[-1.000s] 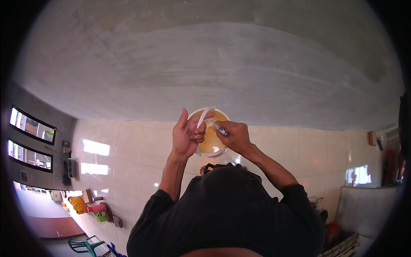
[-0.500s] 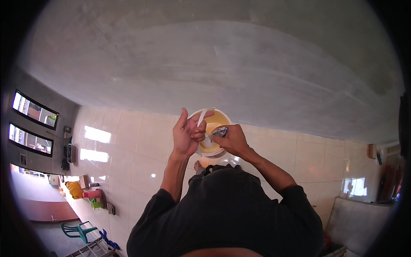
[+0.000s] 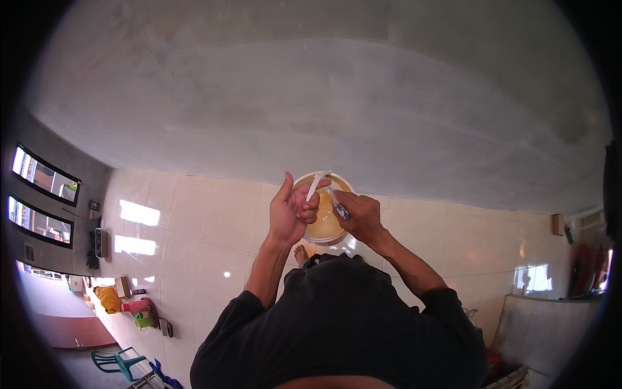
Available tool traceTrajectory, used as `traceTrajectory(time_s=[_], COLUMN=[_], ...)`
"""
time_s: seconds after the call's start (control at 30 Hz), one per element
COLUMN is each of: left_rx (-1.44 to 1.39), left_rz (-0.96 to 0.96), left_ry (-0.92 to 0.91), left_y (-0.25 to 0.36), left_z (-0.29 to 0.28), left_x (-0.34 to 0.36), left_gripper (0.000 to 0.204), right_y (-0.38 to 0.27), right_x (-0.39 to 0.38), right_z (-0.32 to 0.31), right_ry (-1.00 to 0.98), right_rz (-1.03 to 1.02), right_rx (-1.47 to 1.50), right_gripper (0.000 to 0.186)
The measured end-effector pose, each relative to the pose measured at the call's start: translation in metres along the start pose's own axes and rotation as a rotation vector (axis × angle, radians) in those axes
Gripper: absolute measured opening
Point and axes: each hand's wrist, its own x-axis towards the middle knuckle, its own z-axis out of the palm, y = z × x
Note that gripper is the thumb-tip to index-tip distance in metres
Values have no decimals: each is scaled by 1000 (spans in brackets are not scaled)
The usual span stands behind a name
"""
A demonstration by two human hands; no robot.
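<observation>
Left hand and right hand both pinch small white packet, above round bowl of yellow stuff, far past bare foot. Since 1 second ago, packet strip stretched longer, maybe tearing open.

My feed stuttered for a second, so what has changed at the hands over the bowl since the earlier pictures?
Little. The right hand shifted its small packet slightly over the bowl; the left hand still pinches the white strip rising from it. Both hands stay above the yellowish contents; nothing was let go.
</observation>
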Motion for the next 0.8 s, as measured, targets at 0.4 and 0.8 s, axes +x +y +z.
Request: traceTrajectory(time_s=[0.4,0.8], left_rx=[37,16], left_rz=[1,-37], left_ry=[-108,-108], left_y=[19,25], left_z=[13,21], left_x=[-7,-14], left_gripper=[87,87], right_y=[-39,-38], right_x=[0,-12], right_z=[-11,-23], right_ry=[-194,247], right_rz=[655,397], right_rx=[689,239], right_gripper=[23,23])
